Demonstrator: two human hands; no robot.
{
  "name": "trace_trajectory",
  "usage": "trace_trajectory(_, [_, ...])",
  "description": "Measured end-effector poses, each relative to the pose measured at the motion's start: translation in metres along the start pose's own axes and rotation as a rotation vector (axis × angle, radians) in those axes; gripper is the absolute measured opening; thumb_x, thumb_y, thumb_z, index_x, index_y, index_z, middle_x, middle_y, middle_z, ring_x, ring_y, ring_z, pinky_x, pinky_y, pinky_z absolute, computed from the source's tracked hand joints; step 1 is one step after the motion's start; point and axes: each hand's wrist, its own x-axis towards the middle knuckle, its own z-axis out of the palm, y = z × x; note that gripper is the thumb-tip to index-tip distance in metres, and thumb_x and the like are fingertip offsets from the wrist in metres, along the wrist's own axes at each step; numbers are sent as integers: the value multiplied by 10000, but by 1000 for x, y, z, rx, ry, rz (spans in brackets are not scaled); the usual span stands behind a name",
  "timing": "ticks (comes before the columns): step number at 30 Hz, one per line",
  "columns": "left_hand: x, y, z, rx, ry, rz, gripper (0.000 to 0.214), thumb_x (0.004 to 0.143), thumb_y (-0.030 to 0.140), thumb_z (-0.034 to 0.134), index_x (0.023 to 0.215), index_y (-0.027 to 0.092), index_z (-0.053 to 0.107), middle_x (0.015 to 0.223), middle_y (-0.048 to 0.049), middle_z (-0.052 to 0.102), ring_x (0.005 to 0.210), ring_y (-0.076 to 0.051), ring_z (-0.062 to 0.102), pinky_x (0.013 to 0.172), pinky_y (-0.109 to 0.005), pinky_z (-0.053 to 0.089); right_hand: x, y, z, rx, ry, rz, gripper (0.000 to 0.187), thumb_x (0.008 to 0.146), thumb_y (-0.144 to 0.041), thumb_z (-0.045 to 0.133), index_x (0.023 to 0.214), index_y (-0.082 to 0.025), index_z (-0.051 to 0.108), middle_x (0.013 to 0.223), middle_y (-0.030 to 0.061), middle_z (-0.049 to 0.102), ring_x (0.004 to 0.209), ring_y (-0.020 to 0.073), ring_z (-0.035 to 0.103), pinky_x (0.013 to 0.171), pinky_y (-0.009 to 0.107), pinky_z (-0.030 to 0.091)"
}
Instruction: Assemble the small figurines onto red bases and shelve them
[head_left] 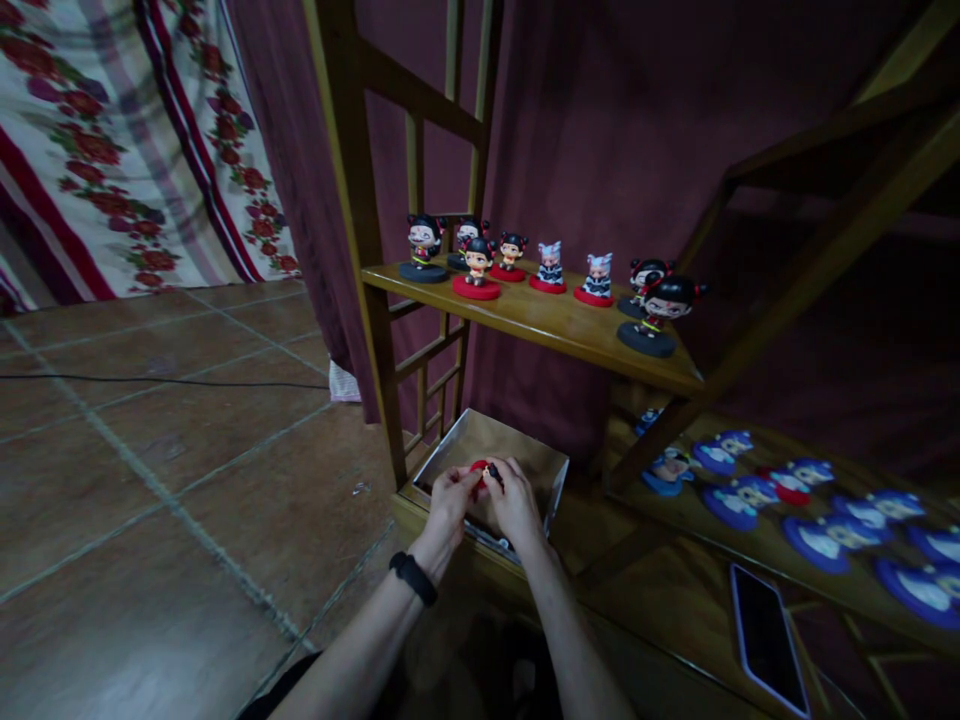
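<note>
Over an open box point(536, 445) on the lower shelf, both my hands hold a small figurine point(491, 472) with black hair and a red base. My left hand point(450, 503) has its fingers closed at the red base. Around the black-haired head side, my right hand point(514, 500) is closed too. Fingers cover much of the figurine. Under my hands the box interior is brown, and its lower part is partly hidden by them.
Above the box, a wooden shelf point(540, 325) bears several figurines on red or dark bases, such as a dark-based figurine point(660, 310) at its right end. Several blue-based figurines point(742, 495) stand on the right shelf. A phone point(769, 635) lies at the lower right. A black cable point(165, 380) crosses the tiled floor.
</note>
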Motion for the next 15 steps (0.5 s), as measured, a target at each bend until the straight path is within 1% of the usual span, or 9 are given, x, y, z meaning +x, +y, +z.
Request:
trace_trajectory(2, [3, 1, -1, -59, -6, -58, 127, 657, 128, 688, 718, 103, 579, 620, -48, 647, 551, -118, 615, 604, -246, 520, 1, 4, 1, 61, 30, 25, 361, 789, -226, 494, 1148, -242, 521, 1041, 67, 581, 892, 186, 584, 781, 320, 489])
trace_trajectory(4, [7, 2, -2, -118, 9, -123, 70, 700, 97, 640, 736, 100, 580, 646, -67, 659, 573, -133, 632, 620, -265, 536, 3, 11, 3, 105, 83, 89, 409, 756, -253, 535, 1163, -232, 495, 1048, 68, 578, 815, 170, 592, 731, 313, 501])
trace_trajectory(7, [12, 3, -4, -173, 24, -202, 22, 742, 78, 585, 760, 90, 583, 676, -88, 670, 610, -151, 649, 634, -277, 550, 5, 20, 8, 150, 143, 199, 338, 721, -279, 562, 1051, -209, 539, 986, 53, 601, 742, 151, 589, 707, 305, 498])
trace_trajectory(9, [14, 3, -5, -183, 19, -235, 29, 746, 81, 582, 774, 83, 591, 670, -87, 669, 597, -146, 646, 625, -266, 551, 6, 25, 13, 207, 134, 238, 266, 706, -289, 572, 957, -199, 563, 910, 39, 623, 754, 155, 595, 706, 297, 494])
trace_trajectory(11, [14, 3, -5, -185, 27, -253, 49, 742, 89, 595, 790, 85, 600, 654, -76, 665, 565, -132, 635, 610, -253, 548, 7, 27, 18, 271, 110, 247, 221, 695, -300, 584, 890, -197, 575, 836, 24, 636, 762, 159, 602, 698, 287, 493])
trace_trajectory(15, [11, 2, -5, -160, 39, -265, 68, 715, 113, 638, 779, 103, 616, 624, -50, 657, 521, -101, 611, 588, -218, 535, 10, 28, 25, 367, 97, 256, 186, 681, -327, 605, 813, -197, 587, 777, 12, 652, 740, 164, 614, 684, 292, 496])
